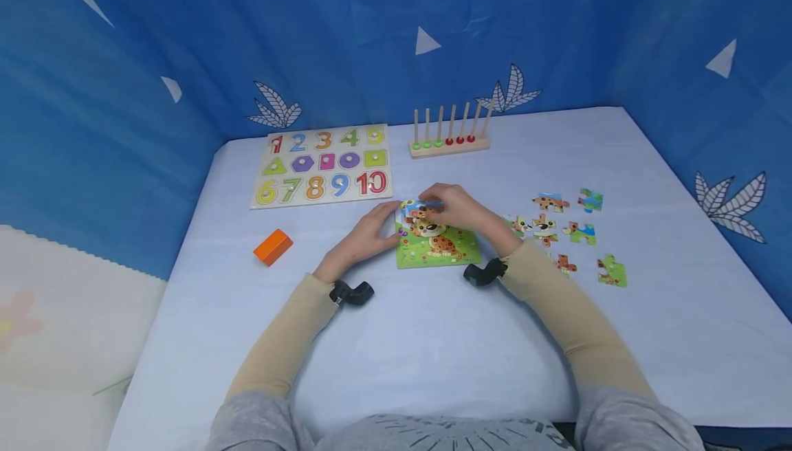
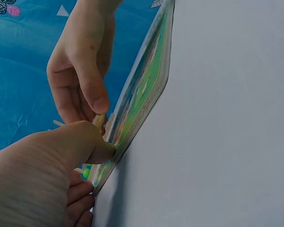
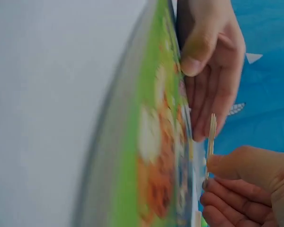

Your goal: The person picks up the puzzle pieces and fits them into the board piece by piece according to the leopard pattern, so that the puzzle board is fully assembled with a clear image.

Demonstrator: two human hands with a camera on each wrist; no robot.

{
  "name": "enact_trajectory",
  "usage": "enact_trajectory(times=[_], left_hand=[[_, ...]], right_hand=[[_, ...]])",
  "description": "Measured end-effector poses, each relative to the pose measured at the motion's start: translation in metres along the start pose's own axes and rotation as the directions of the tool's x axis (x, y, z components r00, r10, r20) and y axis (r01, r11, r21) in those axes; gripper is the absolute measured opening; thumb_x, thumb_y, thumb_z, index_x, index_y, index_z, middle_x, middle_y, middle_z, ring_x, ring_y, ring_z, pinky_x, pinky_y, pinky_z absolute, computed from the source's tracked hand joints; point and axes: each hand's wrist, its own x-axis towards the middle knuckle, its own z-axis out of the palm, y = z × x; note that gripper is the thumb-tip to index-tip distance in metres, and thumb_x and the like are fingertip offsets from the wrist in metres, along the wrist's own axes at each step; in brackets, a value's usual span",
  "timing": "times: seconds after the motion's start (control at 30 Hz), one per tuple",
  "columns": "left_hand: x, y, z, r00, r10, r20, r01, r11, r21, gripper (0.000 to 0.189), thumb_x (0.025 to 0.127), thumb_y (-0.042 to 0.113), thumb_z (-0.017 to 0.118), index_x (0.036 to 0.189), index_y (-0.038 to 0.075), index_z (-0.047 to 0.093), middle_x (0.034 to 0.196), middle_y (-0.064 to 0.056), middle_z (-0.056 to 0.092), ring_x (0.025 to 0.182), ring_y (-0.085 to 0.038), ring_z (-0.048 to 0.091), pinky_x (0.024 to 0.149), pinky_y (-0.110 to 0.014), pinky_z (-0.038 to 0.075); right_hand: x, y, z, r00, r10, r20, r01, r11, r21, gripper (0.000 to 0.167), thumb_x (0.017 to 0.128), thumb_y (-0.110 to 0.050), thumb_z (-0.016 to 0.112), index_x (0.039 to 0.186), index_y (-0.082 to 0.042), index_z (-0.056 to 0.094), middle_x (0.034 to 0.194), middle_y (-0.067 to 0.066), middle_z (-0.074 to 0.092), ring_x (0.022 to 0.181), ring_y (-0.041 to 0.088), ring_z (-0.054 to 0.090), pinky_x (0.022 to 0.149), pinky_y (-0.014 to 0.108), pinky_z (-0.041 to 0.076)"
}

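A jigsaw board (image 1: 421, 258) with a spotted leopard cub on green grass lies on the table in front of the person. My left hand (image 1: 366, 234) rests along its left edge, thumb (image 2: 104, 150) at the rim and the other fingers loosely extended beside it. Above the board's upper left part, my right hand (image 1: 458, 207) pinches a puzzle piece (image 3: 211, 137) between thumb and fingers. The right wrist view shows this piece edge-on, raised off the board; its picture is largely hidden there.
Several loose puzzle pieces (image 1: 544, 229) are scattered to the right. Behind the board stand a number-and-shape puzzle (image 1: 291, 200) and a wooden peg rack (image 1: 452, 151) with green and red beads. An orange block (image 1: 273, 247) lies at the left. Blue curtain (image 1: 371, 38) hangs behind the table.
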Motion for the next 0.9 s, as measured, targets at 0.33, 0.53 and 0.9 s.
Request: enact_trajectory(times=[0.33,0.53,0.9], left_hand=[[0.000,0.000,0.001,1.000,-0.006,0.005,0.006,1.000,0.002,0.073,0.085,0.019,0.065,0.146,0.001,0.030,0.147,-0.015,0.033,0.136,-0.028,0.029,0.113,-0.035,0.022],[0.001,0.001,0.001,1.000,-0.005,-0.002,0.005,1.000,0.012,0.072,0.085,0.019,0.065,0.145,0.002,0.031,0.147,-0.015,0.034,0.136,-0.028,0.029,0.113,-0.036,0.022],[0.001,-0.001,0.001,1.000,0.007,-0.009,-0.007,1.000,0.009,0.072,0.084,0.018,0.066,0.145,0.000,0.032,0.146,-0.016,0.035,0.135,-0.029,0.030,0.113,-0.036,0.023]], right_hand=[[0.007,-0.007,0.016,1.000,0.029,0.001,-0.029,0.990,-0.142,0.037,0.087,-0.008,0.063,0.122,0.002,0.059,0.120,0.015,0.059,0.112,0.029,0.054,0.097,0.041,0.045],[0.006,-0.010,0.016,1.000,0.017,0.008,-0.016,0.982,-0.191,0.035,0.088,-0.008,0.063,0.121,0.001,0.060,0.123,0.016,0.057,0.116,0.029,0.052,0.098,0.042,0.044],[0.008,-0.006,0.017,1.000,-0.022,0.009,0.023,0.985,-0.173,0.033,0.089,-0.009,0.063,0.121,-0.001,0.063,0.123,0.015,0.060,0.112,0.027,0.055,0.096,0.040,0.046]])
